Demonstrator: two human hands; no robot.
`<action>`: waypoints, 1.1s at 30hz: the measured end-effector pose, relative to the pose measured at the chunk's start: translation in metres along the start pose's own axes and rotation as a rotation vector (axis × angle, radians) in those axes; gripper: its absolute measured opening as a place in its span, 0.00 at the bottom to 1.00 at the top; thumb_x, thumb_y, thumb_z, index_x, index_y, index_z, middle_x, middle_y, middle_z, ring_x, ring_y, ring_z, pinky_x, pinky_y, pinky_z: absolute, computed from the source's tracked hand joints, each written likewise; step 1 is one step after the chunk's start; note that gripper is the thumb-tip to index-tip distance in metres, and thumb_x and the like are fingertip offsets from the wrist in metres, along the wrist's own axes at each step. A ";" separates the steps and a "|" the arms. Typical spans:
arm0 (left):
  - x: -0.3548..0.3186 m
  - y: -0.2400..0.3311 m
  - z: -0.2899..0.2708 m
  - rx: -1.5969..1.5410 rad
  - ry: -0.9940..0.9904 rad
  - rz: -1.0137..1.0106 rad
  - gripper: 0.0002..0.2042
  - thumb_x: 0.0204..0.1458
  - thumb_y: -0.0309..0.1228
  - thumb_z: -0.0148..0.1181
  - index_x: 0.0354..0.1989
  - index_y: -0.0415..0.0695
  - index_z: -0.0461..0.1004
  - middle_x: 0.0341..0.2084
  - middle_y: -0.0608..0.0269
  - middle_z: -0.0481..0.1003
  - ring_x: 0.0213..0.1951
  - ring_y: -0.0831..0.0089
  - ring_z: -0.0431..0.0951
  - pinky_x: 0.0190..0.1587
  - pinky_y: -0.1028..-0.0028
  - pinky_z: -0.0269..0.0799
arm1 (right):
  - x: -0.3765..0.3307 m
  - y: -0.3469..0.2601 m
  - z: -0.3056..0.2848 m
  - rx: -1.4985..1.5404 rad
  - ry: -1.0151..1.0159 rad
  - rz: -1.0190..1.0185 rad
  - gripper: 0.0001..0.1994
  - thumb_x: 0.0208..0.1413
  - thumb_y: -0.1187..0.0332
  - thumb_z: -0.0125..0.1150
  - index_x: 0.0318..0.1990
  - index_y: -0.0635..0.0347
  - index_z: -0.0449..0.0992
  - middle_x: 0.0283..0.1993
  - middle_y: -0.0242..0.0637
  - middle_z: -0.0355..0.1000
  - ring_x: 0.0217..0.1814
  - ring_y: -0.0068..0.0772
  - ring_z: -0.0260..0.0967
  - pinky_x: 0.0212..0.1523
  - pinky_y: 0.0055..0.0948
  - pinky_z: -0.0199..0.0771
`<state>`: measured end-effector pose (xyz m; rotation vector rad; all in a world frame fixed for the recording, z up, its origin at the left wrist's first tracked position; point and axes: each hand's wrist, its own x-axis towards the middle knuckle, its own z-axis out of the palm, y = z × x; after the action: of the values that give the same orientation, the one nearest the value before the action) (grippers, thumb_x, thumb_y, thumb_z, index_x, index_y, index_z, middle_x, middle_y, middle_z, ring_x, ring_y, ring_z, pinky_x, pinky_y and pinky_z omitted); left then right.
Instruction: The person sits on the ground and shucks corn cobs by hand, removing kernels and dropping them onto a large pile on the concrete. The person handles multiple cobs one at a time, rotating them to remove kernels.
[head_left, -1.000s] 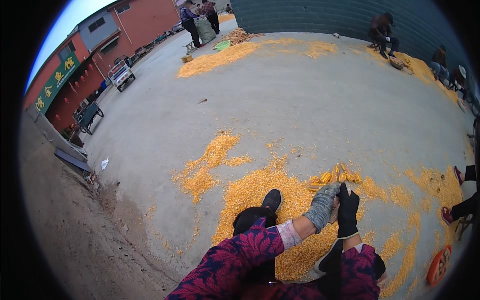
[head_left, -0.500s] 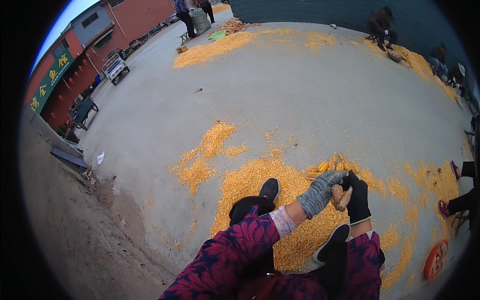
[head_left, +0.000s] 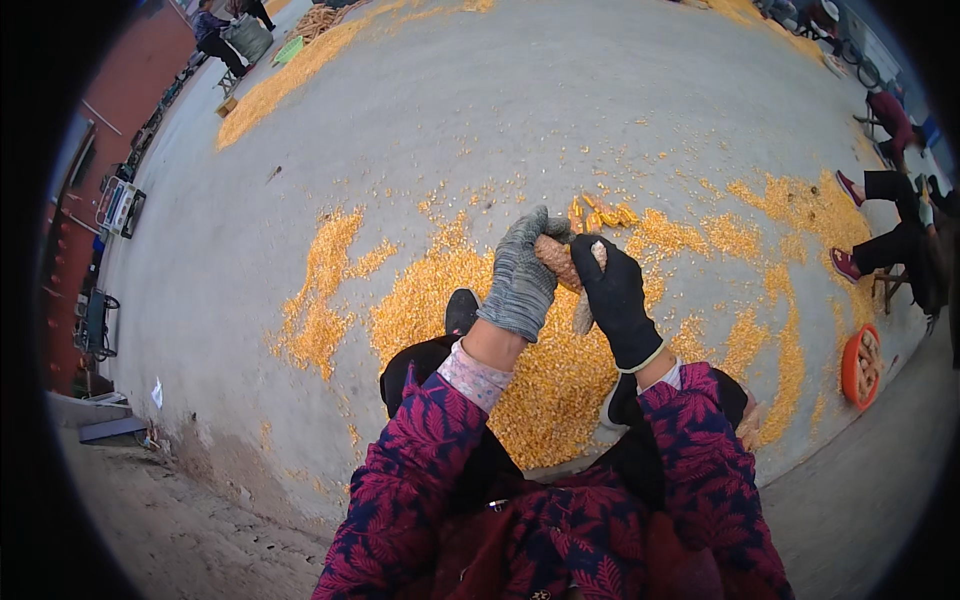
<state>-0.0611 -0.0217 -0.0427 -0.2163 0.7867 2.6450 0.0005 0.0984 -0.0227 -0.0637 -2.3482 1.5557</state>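
Observation:
My left hand (head_left: 524, 275), in a grey knitted glove, is closed around a reddish-brown corn cob (head_left: 557, 262). My right hand (head_left: 615, 297), in a black glove with a pale cuff, grips a pale corn cob (head_left: 583, 316) whose lower end sticks out below the fingers. The two hands meet over a heap of loose yellow corn kernels (head_left: 540, 410) between my feet. Just beyond them, several yellow ears of corn (head_left: 605, 214) lie on the ground. My fingers hide much of both cobs.
An orange basin (head_left: 850, 370) holding cobs stands at the right. Beyond it, a person in dark trousers (head_left: 885, 250) sits near spread kernels (head_left: 815, 215). Farther left are a kernel strip (head_left: 290, 85), a green basket (head_left: 289, 50) and a standing person (head_left: 215, 35). Scattered kernels (head_left: 325, 290) lie left of the heap.
The view has swung right and downward, bringing more of the seated person and the orange basin in. Both hands now appear farther left and higher, still on the cobs.

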 end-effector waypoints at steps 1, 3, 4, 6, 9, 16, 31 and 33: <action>0.004 -0.001 -0.003 0.034 0.024 0.019 0.11 0.49 0.36 0.56 0.21 0.42 0.71 0.24 0.57 0.75 0.32 0.64 0.75 0.42 0.65 0.71 | -0.002 -0.002 0.002 -0.052 0.044 -0.027 0.16 0.51 0.56 0.57 0.36 0.62 0.74 0.29 0.46 0.73 0.33 0.43 0.73 0.33 0.33 0.70; 0.007 -0.001 0.000 -0.008 0.115 0.107 0.12 0.50 0.36 0.55 0.19 0.42 0.69 0.19 0.58 0.71 0.26 0.65 0.73 0.35 0.65 0.71 | -0.003 -0.009 0.000 -0.220 0.067 -0.271 0.15 0.49 0.58 0.59 0.37 0.62 0.74 0.31 0.46 0.72 0.34 0.44 0.72 0.32 0.35 0.71; 0.003 0.002 0.008 -0.033 0.163 0.150 0.13 0.50 0.36 0.55 0.19 0.42 0.68 0.17 0.59 0.70 0.23 0.65 0.72 0.31 0.66 0.71 | -0.004 -0.011 -0.001 -0.308 0.075 -0.391 0.15 0.48 0.59 0.60 0.37 0.62 0.74 0.31 0.46 0.72 0.34 0.45 0.72 0.32 0.35 0.71; -0.005 0.006 0.027 -0.134 0.186 0.186 0.18 0.52 0.37 0.53 0.12 0.46 0.62 0.09 0.63 0.62 0.16 0.67 0.67 0.25 0.67 0.70 | -0.007 -0.009 0.002 -0.261 0.085 -0.385 0.15 0.46 0.61 0.62 0.38 0.62 0.73 0.33 0.46 0.71 0.34 0.45 0.71 0.32 0.36 0.71; 0.001 0.010 0.012 -0.132 -0.198 0.207 0.21 0.54 0.38 0.51 0.09 0.48 0.58 0.07 0.65 0.59 0.13 0.68 0.64 0.22 0.68 0.68 | -0.007 -0.002 0.009 -0.081 0.146 -0.306 0.12 0.48 0.64 0.60 0.36 0.62 0.73 0.29 0.44 0.71 0.31 0.45 0.71 0.31 0.35 0.70; -0.021 0.011 0.036 0.032 0.142 0.284 0.19 0.56 0.37 0.49 0.12 0.48 0.60 0.07 0.66 0.60 0.11 0.72 0.61 0.17 0.72 0.64 | -0.008 0.012 0.025 0.046 0.051 0.077 0.12 0.55 0.65 0.49 0.26 0.64 0.71 0.19 0.38 0.67 0.20 0.28 0.62 0.22 0.30 0.58; -0.003 0.015 0.012 0.016 -0.220 0.064 0.24 0.57 0.41 0.45 0.07 0.50 0.60 0.08 0.65 0.62 0.17 0.67 0.69 0.28 0.64 0.71 | 0.018 0.019 -0.018 0.875 -0.183 0.576 0.21 0.57 0.54 0.47 0.37 0.66 0.76 0.32 0.40 0.74 0.36 0.33 0.71 0.40 0.29 0.70; -0.003 0.010 0.019 0.009 0.027 0.103 0.22 0.56 0.39 0.48 0.07 0.50 0.60 0.09 0.65 0.62 0.18 0.67 0.69 0.29 0.65 0.70 | 0.015 0.018 -0.013 0.635 -0.147 0.355 0.22 0.58 0.53 0.47 0.37 0.67 0.76 0.33 0.40 0.75 0.36 0.31 0.71 0.41 0.28 0.68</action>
<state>-0.0628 -0.0206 -0.0212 -0.2153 0.8393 2.7401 -0.0124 0.1208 -0.0308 -0.2325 -1.8966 2.4848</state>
